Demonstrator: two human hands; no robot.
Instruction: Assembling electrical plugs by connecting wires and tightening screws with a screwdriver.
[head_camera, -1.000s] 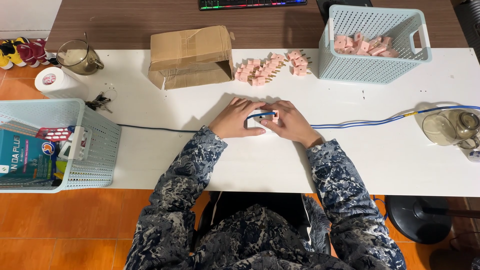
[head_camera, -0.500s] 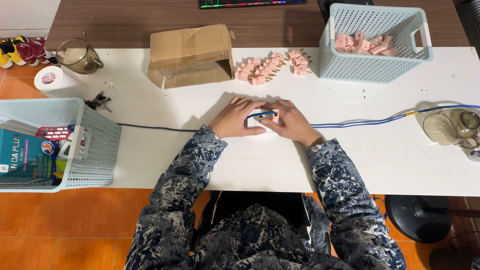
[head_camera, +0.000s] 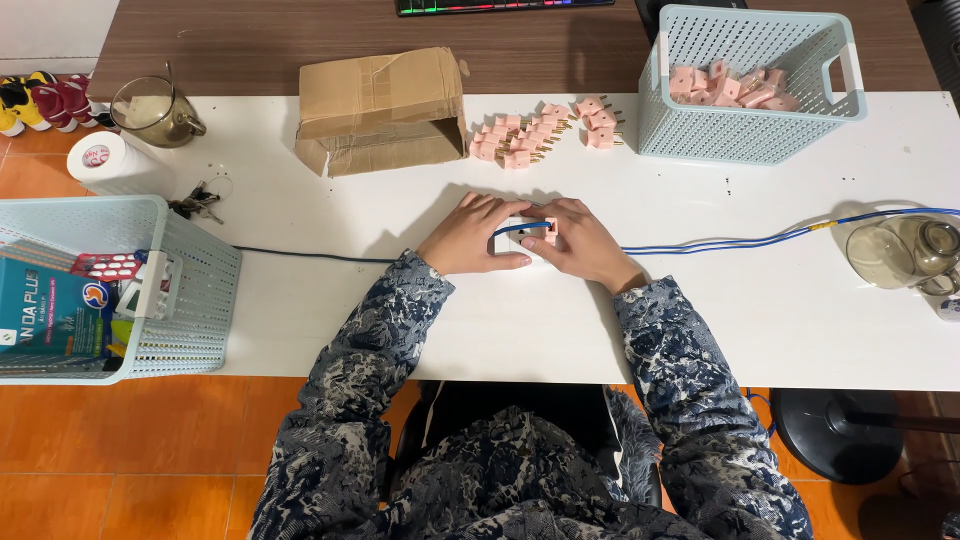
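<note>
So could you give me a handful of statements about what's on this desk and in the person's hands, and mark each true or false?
1. Both hands are on a small white block at mid-table. True: the left hand and right hand close around it.
2. Loose pink plugs lie beside the cardboard box. True.
3. The basket at the far right is empty. False: it holds pink plugs.
4. The blue cable runs off to the left. False: it runs right, toward a glass pot; a dark cable goes left.
5. The paper roll sits inside the left basket. False: it stands on the table beyond it.
</note>
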